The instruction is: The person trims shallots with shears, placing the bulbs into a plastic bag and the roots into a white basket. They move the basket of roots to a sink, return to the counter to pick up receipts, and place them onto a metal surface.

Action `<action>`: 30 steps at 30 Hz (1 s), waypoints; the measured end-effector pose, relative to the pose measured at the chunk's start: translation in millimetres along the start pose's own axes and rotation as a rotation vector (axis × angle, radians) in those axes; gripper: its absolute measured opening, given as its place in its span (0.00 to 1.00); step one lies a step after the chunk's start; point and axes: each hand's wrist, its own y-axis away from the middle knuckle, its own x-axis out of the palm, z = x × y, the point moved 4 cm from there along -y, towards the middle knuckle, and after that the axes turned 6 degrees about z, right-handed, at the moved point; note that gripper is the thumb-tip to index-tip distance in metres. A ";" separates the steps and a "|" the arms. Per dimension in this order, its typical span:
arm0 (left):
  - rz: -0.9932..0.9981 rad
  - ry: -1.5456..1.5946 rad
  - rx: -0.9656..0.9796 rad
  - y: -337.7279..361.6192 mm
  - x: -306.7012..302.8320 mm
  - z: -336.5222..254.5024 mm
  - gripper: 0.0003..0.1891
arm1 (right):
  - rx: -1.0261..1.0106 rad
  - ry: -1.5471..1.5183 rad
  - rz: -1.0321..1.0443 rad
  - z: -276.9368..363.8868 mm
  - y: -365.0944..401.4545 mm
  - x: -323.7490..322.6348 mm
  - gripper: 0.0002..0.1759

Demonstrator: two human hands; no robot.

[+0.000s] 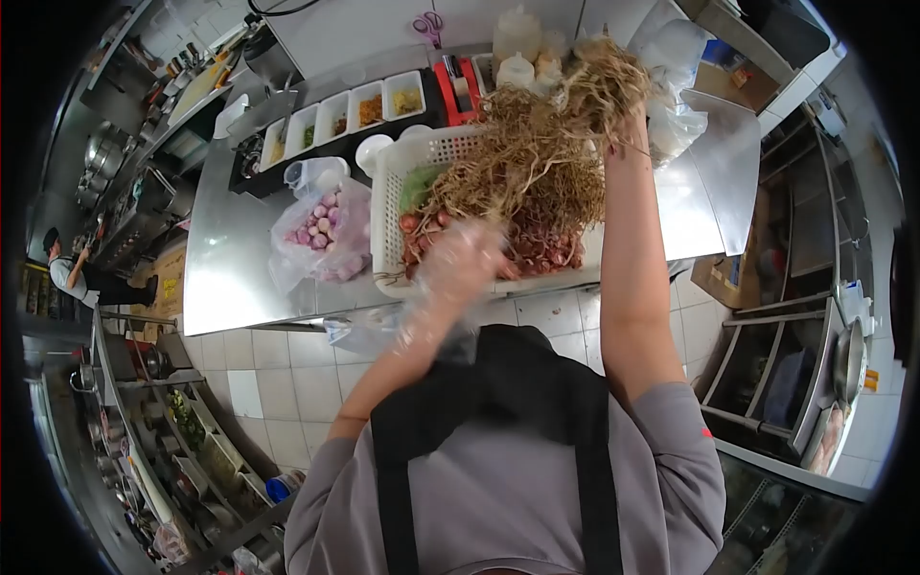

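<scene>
My right hand [628, 134] is raised at the basket's far right, wrapped round a bundle of dry, straw-coloured shallot stalks [537, 163]. The stalks spread down and left across the white plastic basket [390, 244]. Red-brown shallots [546, 251] lie in the basket beneath them. My left hand [470, 254], in a clear plastic glove, is over the near side of the basket, right at the shallots. Motion blur smears its fingers. Some green netting [418, 187] shows at the basket's left side.
Left of the basket sits a plastic bag of purple-pink shallots [321, 225] on the steel table [230, 278]. Behind are white ingredient tubs [369, 105], a red-framed tool [455, 91] and squeeze bottles [516, 69]. Another person [72, 268] stands far left. Shelving flanks both sides.
</scene>
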 end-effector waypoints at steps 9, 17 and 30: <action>-0.029 0.489 -0.663 -14.2 -55.9 53.3 0.12 | 0.167 0.641 -0.182 0.7 15.7 -27.2 0.26; 0.024 0.024 -0.368 -8.7 -51.0 71.1 0.12 | 0.425 2.084 0.065 -59.4 34.2 -82.3 0.40; 0.074 -0.360 -0.220 -10.4 -51.5 69.2 0.09 | 0.295 1.422 0.159 3.9 23.6 -40.8 0.25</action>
